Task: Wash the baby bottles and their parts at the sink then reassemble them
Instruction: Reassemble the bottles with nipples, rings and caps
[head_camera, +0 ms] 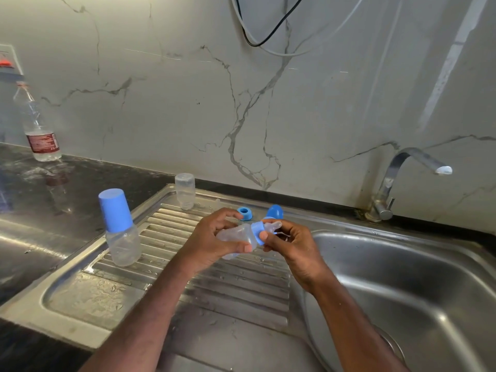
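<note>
Both hands (212, 237) (290, 245) grip seemingly empty bottle (237, 234).

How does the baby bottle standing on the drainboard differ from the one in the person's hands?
The standing bottle is upright on the drainboard, untouched; the held bottle lies roughly sideways in the air, its body gripped by the left hand. The standing bottle wears a tall blue cap; the held bottle's clear nipple is exposed, and the right hand pinches its blue collar. Both have clear bodies that look empty.
</note>
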{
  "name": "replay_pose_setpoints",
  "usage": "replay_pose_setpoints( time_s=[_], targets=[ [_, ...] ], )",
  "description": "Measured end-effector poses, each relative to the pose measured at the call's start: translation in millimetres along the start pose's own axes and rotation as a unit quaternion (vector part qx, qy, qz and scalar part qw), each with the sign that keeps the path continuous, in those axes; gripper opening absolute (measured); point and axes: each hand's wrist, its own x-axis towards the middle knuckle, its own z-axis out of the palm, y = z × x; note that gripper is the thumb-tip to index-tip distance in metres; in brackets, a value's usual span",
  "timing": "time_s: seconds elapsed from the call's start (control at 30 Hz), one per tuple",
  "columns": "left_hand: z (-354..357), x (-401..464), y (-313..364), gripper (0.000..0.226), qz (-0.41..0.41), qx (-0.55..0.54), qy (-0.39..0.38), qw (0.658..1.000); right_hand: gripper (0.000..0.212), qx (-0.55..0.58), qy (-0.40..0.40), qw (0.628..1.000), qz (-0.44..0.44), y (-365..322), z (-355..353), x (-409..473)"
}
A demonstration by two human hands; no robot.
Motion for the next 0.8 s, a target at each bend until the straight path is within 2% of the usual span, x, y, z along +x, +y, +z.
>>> replay_pose_setpoints(
  time_s=[0.1,0.33,0.6,0.7,0.8],
  targets=[
    [5.1,0.6,-0.5,0.069,0.026,0.050,-0.015,0.998,0.022,0.003,-0.023,1.000,-0.006,-2.8,-0.4,-1.6],
    [-1.7,-3.1,5.2,0.050,0.006,0.047,-0.044,0.998,0.040,-0.059,-0.071,0.996,-0.011,-0.9,-7.7,-3.5],
    [-1.3,-1.7,2.8,0.048,-0.005,0.005,-0.038,0.999,0.039,-0.052,-0.082,0.995,-0.023,-4.0,-8.8,-2.3],
    [-0.4,-1.4,1.7,0.041,0.011,0.037,-0.042,0.998,0.041,-0.081,-0.077,0.994,-0.008,-2.3,-6.6,-2.6],
    [1.4,-1.6,0.3,0.046,0.022,0.057,-0.039,0.997,0.039,-0.093,-0.080,0.992,0.003,-1.0,-8.2,-1.6]
  ],
)
